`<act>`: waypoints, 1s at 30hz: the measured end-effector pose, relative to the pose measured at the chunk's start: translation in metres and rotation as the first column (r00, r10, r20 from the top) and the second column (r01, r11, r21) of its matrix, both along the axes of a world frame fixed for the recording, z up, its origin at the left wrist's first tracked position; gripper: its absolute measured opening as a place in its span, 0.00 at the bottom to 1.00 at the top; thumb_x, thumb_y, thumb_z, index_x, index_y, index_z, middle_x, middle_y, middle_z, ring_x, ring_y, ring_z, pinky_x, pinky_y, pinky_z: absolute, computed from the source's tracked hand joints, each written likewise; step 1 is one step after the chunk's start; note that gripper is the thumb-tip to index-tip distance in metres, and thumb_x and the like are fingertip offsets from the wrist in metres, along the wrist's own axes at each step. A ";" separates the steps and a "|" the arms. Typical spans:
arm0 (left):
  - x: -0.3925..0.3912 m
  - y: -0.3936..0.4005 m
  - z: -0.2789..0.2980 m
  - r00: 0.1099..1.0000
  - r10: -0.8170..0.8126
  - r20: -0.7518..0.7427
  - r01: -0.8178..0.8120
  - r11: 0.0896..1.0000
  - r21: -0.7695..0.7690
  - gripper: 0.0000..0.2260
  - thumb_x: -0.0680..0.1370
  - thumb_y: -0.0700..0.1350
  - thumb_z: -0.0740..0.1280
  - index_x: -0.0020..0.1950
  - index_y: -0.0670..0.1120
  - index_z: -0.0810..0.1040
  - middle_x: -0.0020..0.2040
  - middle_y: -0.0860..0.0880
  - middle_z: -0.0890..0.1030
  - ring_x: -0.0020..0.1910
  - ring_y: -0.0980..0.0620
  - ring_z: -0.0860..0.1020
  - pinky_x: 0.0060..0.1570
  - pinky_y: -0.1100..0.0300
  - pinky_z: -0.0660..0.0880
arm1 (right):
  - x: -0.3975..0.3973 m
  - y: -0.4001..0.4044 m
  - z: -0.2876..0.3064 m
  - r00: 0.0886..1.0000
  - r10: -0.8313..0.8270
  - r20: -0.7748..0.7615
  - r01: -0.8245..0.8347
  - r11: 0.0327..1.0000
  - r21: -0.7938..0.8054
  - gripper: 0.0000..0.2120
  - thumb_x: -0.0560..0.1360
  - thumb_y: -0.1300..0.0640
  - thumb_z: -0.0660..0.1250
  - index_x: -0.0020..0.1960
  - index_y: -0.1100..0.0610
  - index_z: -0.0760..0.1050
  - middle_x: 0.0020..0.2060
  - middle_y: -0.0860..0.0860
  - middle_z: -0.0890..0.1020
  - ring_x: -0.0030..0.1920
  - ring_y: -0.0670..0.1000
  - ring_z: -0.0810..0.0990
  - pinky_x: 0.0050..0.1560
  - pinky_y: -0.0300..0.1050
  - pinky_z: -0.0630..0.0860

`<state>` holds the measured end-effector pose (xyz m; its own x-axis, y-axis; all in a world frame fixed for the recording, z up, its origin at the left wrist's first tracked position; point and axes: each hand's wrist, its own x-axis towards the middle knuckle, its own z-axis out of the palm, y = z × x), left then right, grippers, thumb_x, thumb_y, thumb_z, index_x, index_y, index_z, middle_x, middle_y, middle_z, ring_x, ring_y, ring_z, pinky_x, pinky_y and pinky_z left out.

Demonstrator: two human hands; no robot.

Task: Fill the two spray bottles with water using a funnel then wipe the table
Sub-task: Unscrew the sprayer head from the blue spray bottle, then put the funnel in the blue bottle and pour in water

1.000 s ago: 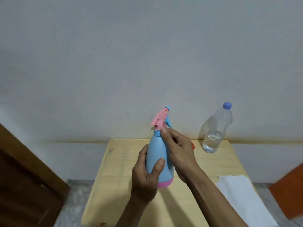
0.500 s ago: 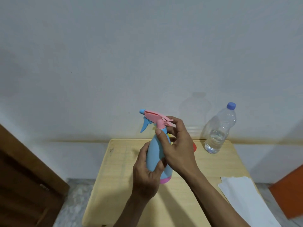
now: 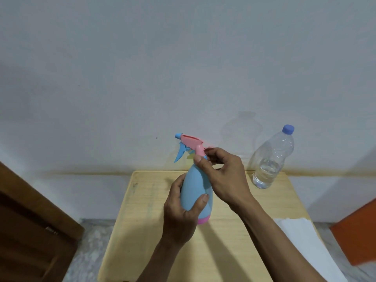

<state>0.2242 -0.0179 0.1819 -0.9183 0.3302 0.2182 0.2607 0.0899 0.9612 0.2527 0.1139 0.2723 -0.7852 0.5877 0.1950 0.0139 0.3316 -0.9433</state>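
A light blue spray bottle [image 3: 193, 186] with a pink base stands on the pale wooden table [image 3: 146, 220]. My left hand [image 3: 179, 216] wraps around its body. My right hand [image 3: 221, 176] pinches the neck just under the pink spray head [image 3: 192, 141], whose blue nozzle and trigger point left. A clear water bottle [image 3: 270, 163] with a blue cap leans at the back right of the table, partly filled. A white cloth or paper [image 3: 305, 245] lies at the table's right edge. My hands hide whatever sits behind the sprayer; no funnel or second spray bottle shows.
A plain wall rises right behind the table. A dark wooden door or cabinet [image 3: 30, 231] stands to the left, and an orange object [image 3: 358, 235] sits at the right edge. Speckled floor shows beside the table.
The spray head has turned from facing away to pointing left under my right fingers. The red thing seen behind my right hand earlier is now hidden.
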 end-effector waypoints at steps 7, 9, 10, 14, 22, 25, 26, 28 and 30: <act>-0.003 -0.015 -0.022 1.000 -0.012 0.003 0.012 0.998 -0.065 0.32 0.67 0.62 0.72 0.70 0.59 0.71 0.62 0.57 0.77 0.58 0.55 0.79 0.49 0.52 0.83 | 0.001 0.004 0.020 0.936 -0.243 -0.254 0.181 0.952 -0.247 0.05 0.79 0.51 0.71 0.44 0.46 0.82 0.38 0.42 0.84 0.43 0.41 0.81 0.51 0.45 0.80; -0.005 -0.023 -0.033 1.000 -0.009 0.018 0.010 0.997 -0.071 0.32 0.67 0.63 0.72 0.69 0.59 0.70 0.62 0.56 0.77 0.56 0.55 0.80 0.47 0.51 0.83 | 0.006 0.014 0.022 0.899 -0.344 -0.272 0.257 0.915 -0.310 0.03 0.79 0.50 0.71 0.47 0.47 0.83 0.40 0.44 0.85 0.43 0.42 0.80 0.50 0.46 0.80; -0.006 -0.027 -0.038 1.000 -0.002 0.022 0.004 0.997 -0.081 0.33 0.67 0.63 0.72 0.70 0.58 0.70 0.62 0.56 0.78 0.56 0.55 0.80 0.46 0.52 0.83 | 0.009 0.020 0.020 0.890 -0.378 -0.256 0.287 0.899 -0.330 0.05 0.79 0.50 0.70 0.50 0.49 0.83 0.40 0.46 0.84 0.40 0.41 0.79 0.45 0.45 0.79; -0.009 -0.038 -0.053 0.999 0.039 0.025 -0.035 0.992 -0.117 0.32 0.67 0.65 0.70 0.69 0.58 0.69 0.62 0.57 0.78 0.56 0.63 0.78 0.45 0.64 0.80 | 0.021 0.047 -0.016 0.923 -0.375 -0.087 0.319 0.873 -0.369 0.11 0.80 0.48 0.69 0.52 0.56 0.82 0.41 0.54 0.81 0.40 0.43 0.74 0.42 0.44 0.74; -0.017 -0.028 -0.095 0.988 0.124 0.089 -0.104 0.973 -0.205 0.34 0.65 0.67 0.71 0.68 0.60 0.70 0.64 0.54 0.76 0.57 0.51 0.78 0.51 0.51 0.79 | 0.024 0.067 -0.162 0.935 -0.157 0.316 0.246 0.933 -0.263 0.17 0.79 0.50 0.71 0.41 0.64 0.78 0.29 0.47 0.68 0.31 0.45 0.62 0.35 0.43 0.61; -0.019 -0.023 -0.111 0.987 0.125 0.097 -0.097 0.964 -0.248 0.35 0.65 0.66 0.72 0.69 0.57 0.70 0.65 0.52 0.77 0.58 0.48 0.79 0.51 0.49 0.80 | 0.020 0.074 -0.207 0.872 -0.106 0.478 0.245 0.940 -0.239 0.17 0.78 0.50 0.72 0.34 0.57 0.75 0.23 0.41 0.68 0.30 0.46 0.65 0.35 0.43 0.63; -0.020 -0.021 -0.117 0.986 0.125 0.108 -0.093 0.960 -0.265 0.37 0.65 0.66 0.72 0.71 0.54 0.70 0.66 0.51 0.76 0.58 0.47 0.79 0.52 0.48 0.81 | 0.017 0.076 -0.219 0.846 -0.097 0.524 0.248 0.942 -0.225 0.18 0.77 0.50 0.72 0.32 0.54 0.74 0.22 0.41 0.69 0.31 0.48 0.67 0.36 0.45 0.65; -0.022 -0.015 -0.128 0.979 0.129 0.155 -0.081 0.955 -0.286 0.41 0.65 0.66 0.73 0.74 0.52 0.69 0.69 0.51 0.76 0.59 0.48 0.79 0.53 0.45 0.81 | 0.012 0.081 -0.240 0.776 -0.099 0.624 0.252 0.954 -0.162 0.18 0.76 0.46 0.72 0.32 0.54 0.74 0.26 0.43 0.74 0.34 0.51 0.73 0.40 0.47 0.68; -0.022 -0.010 -0.137 0.975 0.129 0.181 -0.072 0.954 -0.290 0.40 0.65 0.64 0.75 0.74 0.54 0.69 0.69 0.53 0.76 0.61 0.49 0.79 0.55 0.44 0.81 | 0.008 0.083 -0.252 0.696 -0.110 0.709 0.221 0.973 -0.066 0.18 0.76 0.42 0.69 0.35 0.53 0.76 0.31 0.45 0.78 0.41 0.53 0.78 0.44 0.47 0.71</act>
<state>0.2020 -0.0278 0.0454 -0.9651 0.2554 -0.0575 0.0452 0.3790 0.9243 0.2612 0.1971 0.0203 -0.5500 0.6975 -0.4592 0.7273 0.1298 -0.6739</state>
